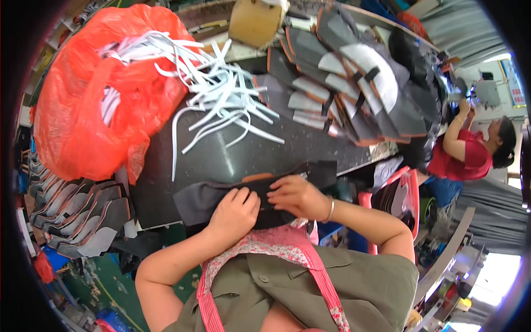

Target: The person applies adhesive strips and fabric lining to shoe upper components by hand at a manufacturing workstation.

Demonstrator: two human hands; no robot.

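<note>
Both hands, left hand [235,213] and right hand [296,196], are pinching a dark fabric piece [221,193] (limp, light, probably best gripped along its edge).

A bulging orange plastic bag [83,94] sits at the far left corner of the dark counter [221,160], its mouth spilling white strips. A tan cardboard box [255,21] stands at the far edge. A blue-framed sign [514,83] hangs on the wall at right.

Strips [221,94] spill from bag [94,94] left of stacked pieces [354,88].
</note>
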